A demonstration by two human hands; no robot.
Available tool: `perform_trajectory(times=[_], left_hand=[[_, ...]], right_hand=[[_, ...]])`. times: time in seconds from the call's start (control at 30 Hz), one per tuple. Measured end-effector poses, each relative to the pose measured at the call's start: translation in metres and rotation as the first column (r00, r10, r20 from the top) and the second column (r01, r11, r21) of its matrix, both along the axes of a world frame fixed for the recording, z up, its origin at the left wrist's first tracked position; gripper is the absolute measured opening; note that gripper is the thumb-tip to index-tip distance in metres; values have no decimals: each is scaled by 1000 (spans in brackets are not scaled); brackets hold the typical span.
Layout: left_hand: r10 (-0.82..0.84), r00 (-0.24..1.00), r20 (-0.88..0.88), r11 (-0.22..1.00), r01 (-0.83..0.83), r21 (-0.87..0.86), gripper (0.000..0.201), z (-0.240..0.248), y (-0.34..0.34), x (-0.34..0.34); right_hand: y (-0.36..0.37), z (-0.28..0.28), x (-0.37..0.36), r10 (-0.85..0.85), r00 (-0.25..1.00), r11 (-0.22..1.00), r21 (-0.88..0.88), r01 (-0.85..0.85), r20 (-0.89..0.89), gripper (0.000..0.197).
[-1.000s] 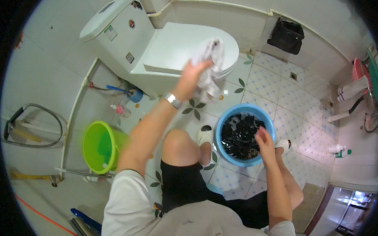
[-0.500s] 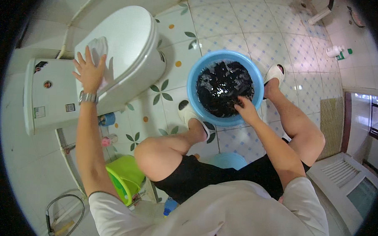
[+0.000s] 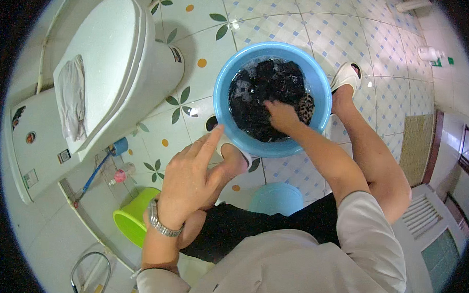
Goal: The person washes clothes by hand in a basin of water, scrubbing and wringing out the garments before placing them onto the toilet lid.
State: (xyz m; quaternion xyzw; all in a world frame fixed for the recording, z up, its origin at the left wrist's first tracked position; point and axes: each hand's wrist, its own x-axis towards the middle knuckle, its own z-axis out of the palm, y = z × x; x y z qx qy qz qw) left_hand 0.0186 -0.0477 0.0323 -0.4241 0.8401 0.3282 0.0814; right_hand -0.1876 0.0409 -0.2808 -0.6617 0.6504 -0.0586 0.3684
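Note:
A blue plastic basin (image 3: 221, 112) stands on the floor between my feet, with soapy water and a wet black garment (image 3: 270, 78) in it. My right hand (image 3: 283, 117) is down in the basin, its fingers curled into the black cloth and the fingertips partly hidden. A piece of leopard-print cloth (image 3: 306, 108) shows at the basin's right side. My left hand (image 3: 189, 178), with a metal watch (image 3: 162, 221) on its wrist, hangs over my left knee. It is empty, fingers stretched towards the basin's near left rim. A pale cloth (image 3: 72, 99) lies on the closed toilet lid (image 3: 106, 54).
A light-blue stool or tub (image 3: 277, 198) is close in front of me. At the left are a green bucket (image 3: 134, 215), a blue-handled brush (image 3: 97, 170) and a pink-labelled bottle (image 3: 122, 173). White bottles (image 3: 431, 54) stand by the right wall, near a louvred door (image 3: 433, 220).
My left hand has come away from the pale cloth on the toilet lid and moved right, towards the basin. My right hand has reached deeper into the black cloth, exposing leopard-print cloth.

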Motion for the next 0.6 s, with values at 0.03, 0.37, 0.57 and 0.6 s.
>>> perform_trajectory(times=[0.03, 0.37, 0.57, 0.6], left_hand=[[-46, 999, -23, 998, 47, 30, 67, 0, -2, 0], [45, 998, 46, 994, -50, 95, 66, 1, -15, 7], [12, 1000, -18, 994, -10, 111, 67, 2, -17, 8], [17, 1000, -17, 994, -15, 106, 67, 3, -17, 9]], right_hand=[[13, -2, 8, 76, 995, 994, -88, -71, 61, 48], [-23, 11, -2, 0, 992, 911, -410, -52, -125, 42], [-64, -7, -27, -460, 869, 659, -587, 471, 182, 24], [-64, -1, -29, -573, 806, 599, -594, 537, 151, 33]])
